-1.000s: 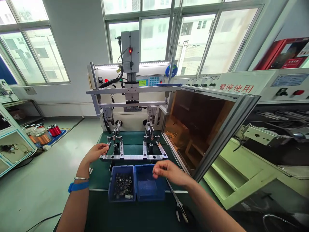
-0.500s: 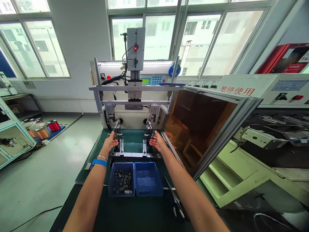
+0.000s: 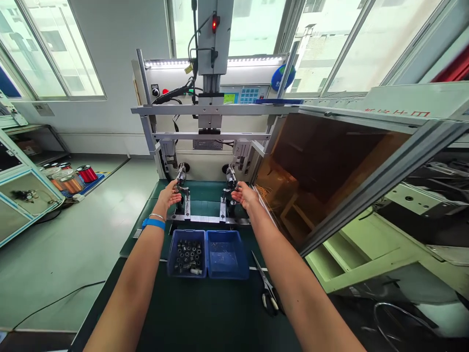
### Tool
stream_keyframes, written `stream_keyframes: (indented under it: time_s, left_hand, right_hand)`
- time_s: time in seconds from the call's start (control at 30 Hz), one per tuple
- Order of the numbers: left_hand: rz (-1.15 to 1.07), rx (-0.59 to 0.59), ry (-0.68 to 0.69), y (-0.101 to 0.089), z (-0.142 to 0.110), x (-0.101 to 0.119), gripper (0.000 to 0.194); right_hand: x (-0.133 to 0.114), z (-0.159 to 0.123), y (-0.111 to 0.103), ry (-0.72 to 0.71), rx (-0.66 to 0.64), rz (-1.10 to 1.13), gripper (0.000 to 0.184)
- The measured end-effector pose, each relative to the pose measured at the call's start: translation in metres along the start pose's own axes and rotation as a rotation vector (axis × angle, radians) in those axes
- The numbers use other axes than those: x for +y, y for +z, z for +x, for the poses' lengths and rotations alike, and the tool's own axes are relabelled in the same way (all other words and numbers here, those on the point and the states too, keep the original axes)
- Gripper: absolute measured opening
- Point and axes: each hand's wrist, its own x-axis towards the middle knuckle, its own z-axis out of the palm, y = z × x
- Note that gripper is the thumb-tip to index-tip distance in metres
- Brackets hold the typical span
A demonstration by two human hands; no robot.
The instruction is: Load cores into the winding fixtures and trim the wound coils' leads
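My left hand (image 3: pixel 170 194) is at the outer side of the left metal spindle (image 3: pixel 181 174) on the winding machine. Its thumb and forefinger are pinched together at the spindle's near end, with the other fingers loosely bent. On the opposite side, my right hand (image 3: pixel 245 195) mirrors this at the near end of the right spindle (image 3: pixel 230 177). What either pinch holds is too small to make out. Between the hands stand two upright metal arms, the left arm (image 3: pixel 187 206) and the right arm (image 3: pixel 223 208), on a metal crossbar (image 3: pixel 205 219).
In front are a blue bin (image 3: pixel 171 266) with small dark cylindrical parts and a second blue bin (image 3: pixel 227 254). Scissors (image 3: pixel 266 286) lie beside my right forearm. A framed brown panel (image 3: pixel 330 161) slants along the right. The machine's crossbeam (image 3: pixel 176 110) spans above the hands.
The view has tilted down and come nearer, so the machine and bins appear higher. Both hands stay at the spindle ends, their fingers now more bent. The bins and scissors have not moved.
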Motion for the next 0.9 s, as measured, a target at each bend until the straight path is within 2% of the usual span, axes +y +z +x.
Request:
stream_keyframes:
  time_s: [0.1,0.23,0.3,0.37,0.43,0.5,0.57,0.67,0.7,0.77,0.9]
  left_hand:
    - [-0.007,-0.022,-0.018,-0.002,0.003,0.001,0.050]
    - [0.000,-0.002,-0.003,-0.003,0.006,-0.001,0.048]
    - [0.012,0.015,0.015,-0.003,0.007,-0.002,0.047]
    - [0.022,0.029,0.032,-0.002,0.008,-0.001,0.047]
    - [0.032,0.034,0.039,0.000,0.009,0.002,0.045]
    - [0.040,0.038,0.044,0.002,0.009,0.005,0.041]
    - [0.046,0.049,0.054,0.003,0.009,0.009,0.034]
    - [0.047,0.064,0.073,0.005,0.005,0.013,0.029]
    - [0.044,0.063,0.077,0.005,0.003,0.016,0.030]
    - [0.026,0.053,0.092,0.008,-0.002,0.022,0.031]
    - [-0.024,-0.017,0.172,0.013,-0.017,0.046,0.031]
  right_hand:
    - [-0.005,0.002,0.002,-0.042,0.021,-0.013,0.021]
    - [-0.027,-0.011,0.007,-0.132,-0.010,-0.010,0.025]
    - [-0.037,-0.029,0.009,-0.172,-0.108,-0.022,0.026]
    - [-0.033,-0.057,0.008,-0.171,-0.316,-0.061,0.021]
    - [-0.010,-0.093,0.002,-0.116,-0.584,-0.109,0.018]
    - [0.029,-0.130,-0.009,-0.012,-0.838,-0.141,0.038]
    - [0.077,-0.163,-0.023,0.102,-1.008,-0.159,0.053]
    - [0.142,-0.193,-0.043,0.353,-1.244,-0.113,0.044]
    - [0.159,-0.199,-0.048,0.401,-1.269,-0.127,0.045]
    - [0.182,-0.206,-0.055,0.362,-1.242,-0.251,0.047]
    - [0.197,-0.212,-0.056,-0.016,-1.105,-0.769,0.018]
